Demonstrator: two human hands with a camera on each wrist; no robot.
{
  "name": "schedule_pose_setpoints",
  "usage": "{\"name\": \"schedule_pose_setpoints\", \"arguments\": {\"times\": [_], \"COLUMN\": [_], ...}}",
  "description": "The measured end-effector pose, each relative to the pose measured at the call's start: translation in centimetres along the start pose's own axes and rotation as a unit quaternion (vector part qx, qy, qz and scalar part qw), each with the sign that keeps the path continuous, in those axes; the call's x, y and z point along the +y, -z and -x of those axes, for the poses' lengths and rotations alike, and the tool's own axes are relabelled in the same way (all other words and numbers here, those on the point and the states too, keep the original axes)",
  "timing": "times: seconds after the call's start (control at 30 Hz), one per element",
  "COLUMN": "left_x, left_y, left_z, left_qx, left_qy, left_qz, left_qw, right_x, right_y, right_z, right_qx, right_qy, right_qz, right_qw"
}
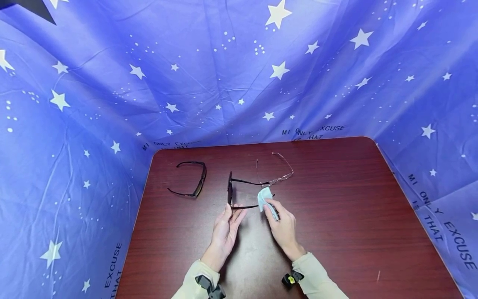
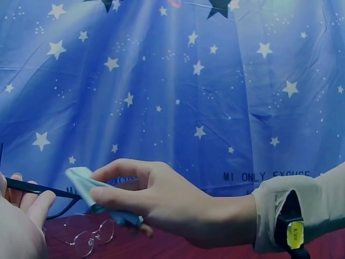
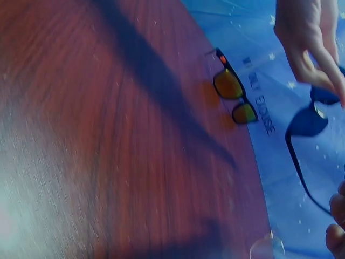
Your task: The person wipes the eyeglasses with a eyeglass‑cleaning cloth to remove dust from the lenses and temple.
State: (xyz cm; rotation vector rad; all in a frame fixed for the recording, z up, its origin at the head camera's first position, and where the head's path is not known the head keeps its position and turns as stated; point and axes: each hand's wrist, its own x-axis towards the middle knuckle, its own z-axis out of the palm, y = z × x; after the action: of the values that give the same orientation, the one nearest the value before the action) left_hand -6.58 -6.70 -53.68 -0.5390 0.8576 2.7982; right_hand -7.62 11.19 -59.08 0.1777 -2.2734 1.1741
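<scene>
A pair of black sunglasses (image 1: 230,189) is held up over the table, its lenses to the left and its temple arms pointing right. My left hand (image 1: 224,234) grips it at the near end of the front frame. Folded light blue cloth (image 1: 264,197) is pinched between the thumb and fingers of my right hand (image 1: 284,228). This cloth wraps the near temple arm (image 2: 40,187) toward its tip. Dark lenses (image 3: 310,120) show in the right wrist view, below the fingers of my left hand (image 3: 310,43).
Black-framed glasses with yellowish lenses (image 1: 201,182) lie on the brown table (image 1: 347,207) to the left. Thin wire-framed glasses (image 1: 285,176) rest behind the cloth, overlapped by the far temple arm in the head view. Blue star-patterned fabric (image 1: 224,83) surrounds the table's back and sides.
</scene>
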Motion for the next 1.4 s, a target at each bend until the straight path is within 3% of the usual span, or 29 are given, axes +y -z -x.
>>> {"name": "schedule_pose_setpoints", "arguments": {"times": [0.17, 0.3, 0.47, 0.67, 0.93, 1.07, 1.2, 1.3, 1.4], "left_x": [-0.3, -0.3, 0.1, 0.5, 0.1, -0.3, -0.7, -0.8, -0.7], "left_y": [0.1, 0.4, 0.7, 1.0, 1.6, 2.1, 2.6, 2.9, 3.1], "left_z": [-0.1, -0.1, 0.0, 0.1, 0.0, -0.1, 0.0, 0.1, 0.3], "left_qx": [-0.003, -0.001, -0.006, -0.021, -0.024, -0.049, -0.105, -0.141, -0.151], "left_qy": [0.003, 0.01, 0.001, -0.013, -0.027, -0.051, -0.084, -0.097, -0.099], "left_qz": [-0.013, -0.015, -0.015, -0.053, -0.101, -0.145, -0.194, -0.226, -0.257], "left_qw": [0.9999, 0.9998, 0.9999, 0.9983, 0.9942, 0.987, 0.9717, 0.9589, 0.9495], "right_x": [-1.4, -1.6, -0.2, 1.7, 1.6, 0.7, -0.2, -0.8, -1.2], "right_y": [-0.7, -0.9, 0.1, 1.5, 2.2, 1.7, 1.1, 0.9, 0.9], "right_z": [0.6, 0.7, 0.2, -1.0, -1.7, -1.3, -0.7, -0.4, -0.6], "right_qx": [-0.048, -0.072, -0.062, -0.047, -0.033, -0.05, -0.108, -0.159, -0.201], "right_qy": [0.027, 0.036, 0.03, 0.015, -0.005, 0.004, 0.022, 0.006, -0.026], "right_qz": [-0.052, -0.054, -0.015, 0.022, 0.021, -0.019, -0.08, -0.1, -0.104], "right_qw": [0.9971, 0.9953, 0.9975, 0.9985, 0.9992, 0.9986, 0.9907, 0.9822, 0.9737]}}
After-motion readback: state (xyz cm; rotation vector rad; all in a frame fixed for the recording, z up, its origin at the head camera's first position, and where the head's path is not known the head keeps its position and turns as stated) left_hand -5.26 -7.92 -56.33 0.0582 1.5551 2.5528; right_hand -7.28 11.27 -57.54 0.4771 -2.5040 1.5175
